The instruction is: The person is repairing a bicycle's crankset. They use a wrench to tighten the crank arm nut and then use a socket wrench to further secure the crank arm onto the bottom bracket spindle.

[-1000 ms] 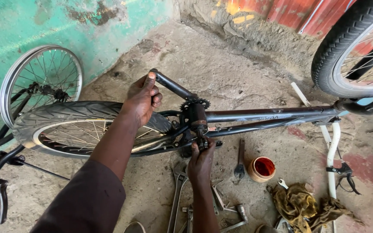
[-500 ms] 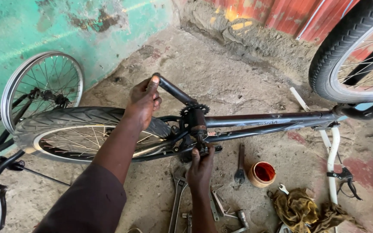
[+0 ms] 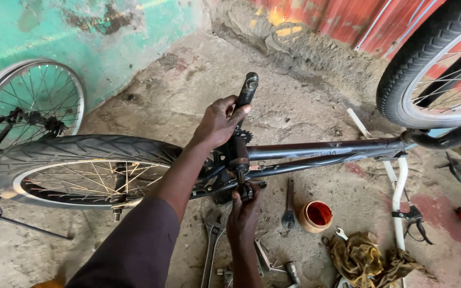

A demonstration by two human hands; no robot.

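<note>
Bicycle lying flat for crank work.
Left hand (image 3: 217, 122) clamps the crank arm (image 3: 245, 96) at 12 o'clock, steadying it; right hand (image 3: 245, 205) closed on the bottom bracket (image 3: 239, 160).

head view | looks steeply down | close over bicycle frame (image 3: 321, 149)

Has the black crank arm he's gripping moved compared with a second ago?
Yes. The black crank arm in the left hand has swung from pointing left along the dark frame tube to standing nearly upright above it.
</note>
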